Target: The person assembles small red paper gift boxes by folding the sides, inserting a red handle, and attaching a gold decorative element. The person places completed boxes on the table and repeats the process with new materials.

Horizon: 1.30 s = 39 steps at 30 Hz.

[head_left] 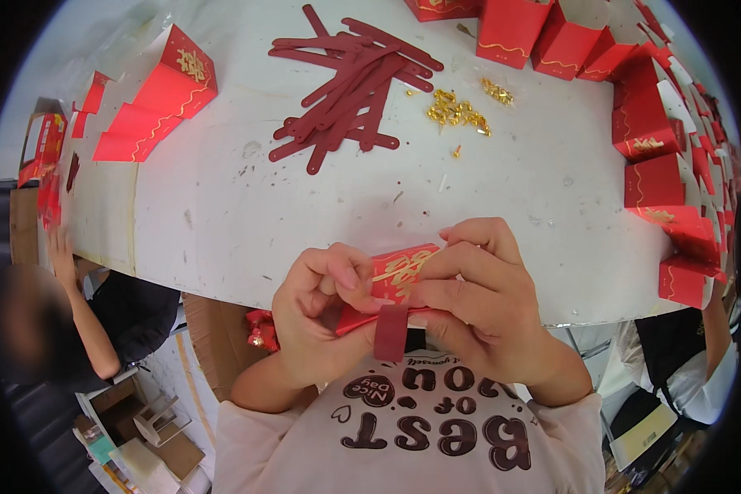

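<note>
Close to my body, over the table's near edge, I hold a red paper box [402, 267] with gold decoration between both hands. My left hand [325, 300] is closed around its left side, fingers curled and thumb pressed by the rim. On the right, my right hand [479, 296] pinches the box's edge, its fingertips bent over the gold pattern. A dark red strap [390, 333] loops down at the box's near side, between my two thumbs. My fingers hide much of the box and the strap's ends.
A pile of dark red straps [350, 90] lies across the table's far middle. Beside it are gold fasteners [455, 114]. Red boxes [644, 123] line the right and far edges; more red boxes [160, 99] stand far left. A co-worker's arm [86, 309] reaches in at left.
</note>
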### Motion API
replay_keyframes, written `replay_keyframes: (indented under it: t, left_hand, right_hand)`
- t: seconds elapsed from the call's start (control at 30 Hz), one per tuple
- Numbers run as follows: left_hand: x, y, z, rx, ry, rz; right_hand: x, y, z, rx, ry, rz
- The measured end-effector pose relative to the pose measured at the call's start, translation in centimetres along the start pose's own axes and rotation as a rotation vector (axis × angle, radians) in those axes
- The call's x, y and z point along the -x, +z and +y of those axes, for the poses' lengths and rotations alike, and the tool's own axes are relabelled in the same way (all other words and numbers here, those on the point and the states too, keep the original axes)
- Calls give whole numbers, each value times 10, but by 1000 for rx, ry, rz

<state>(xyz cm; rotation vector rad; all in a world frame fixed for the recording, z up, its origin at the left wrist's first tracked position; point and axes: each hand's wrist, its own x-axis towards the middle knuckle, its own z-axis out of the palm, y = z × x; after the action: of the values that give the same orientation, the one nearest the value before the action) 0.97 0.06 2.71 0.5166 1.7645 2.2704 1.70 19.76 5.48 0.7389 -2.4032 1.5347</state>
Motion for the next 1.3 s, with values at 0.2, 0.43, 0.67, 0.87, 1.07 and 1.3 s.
replay_keyframes:
  t: [0.2, 0.43, 0.67, 0.87, 1.07, 1.3]
  left_hand:
    - [-1, 2, 1, -19, 36, 2]
    - [-5, 5, 4, -284, 113, -56]
    - [-3, 10, 18, -412, 139, 0]
    - [119, -143, 63, -345, -15, 407]
    - [238, -235, 69, -834, -465, 1001]
    - [244, -260, 1, -1176, -254, 1191]
  right_hand:
    - [1, -4, -1, 98, 0, -40]
    - [-15, -6, -28, 167, 18, -4]
    - [-25, -11, -18, -191, -21, 9]
    - [7, -96, -12, 337, -69, 415]
    - [95, -196, 24, 1575, 473, 573]
    - [79, -175, -12, 898, 253, 310]
